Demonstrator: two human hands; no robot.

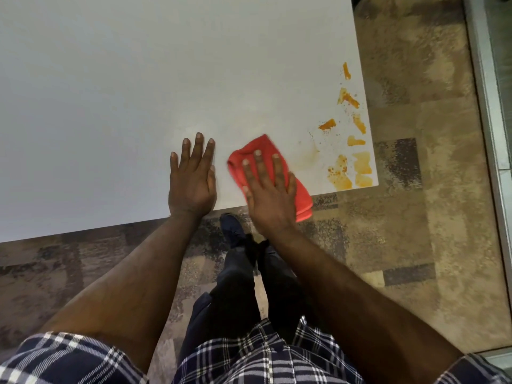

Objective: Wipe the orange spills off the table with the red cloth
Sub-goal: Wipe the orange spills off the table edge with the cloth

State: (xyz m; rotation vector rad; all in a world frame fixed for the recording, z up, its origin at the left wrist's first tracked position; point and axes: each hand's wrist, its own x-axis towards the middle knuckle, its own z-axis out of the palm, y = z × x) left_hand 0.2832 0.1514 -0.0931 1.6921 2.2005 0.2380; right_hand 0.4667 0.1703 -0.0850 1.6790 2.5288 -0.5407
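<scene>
A plaid shirt and two bare forearms are seen nearest the camera, above dark trousers and a patterned floor. The left hand is laid flat and empty on the white desk, fingers spread, close to the near edge. The right hand is pressed palm-down on the red cloth, fingers extended rather than clenched; the cloth is pinned, not gripped, and part of it overhangs the near edge. The orange spills are found at the desk's right near corner, just right of the cloth and apart from it, with a faint smear between. The wiping step is judged in hand, with the main stains uncleared. The next move is judged to call for the cloth being pushed rightward under firm pressure, without spill being swept over the edge.
</scene>
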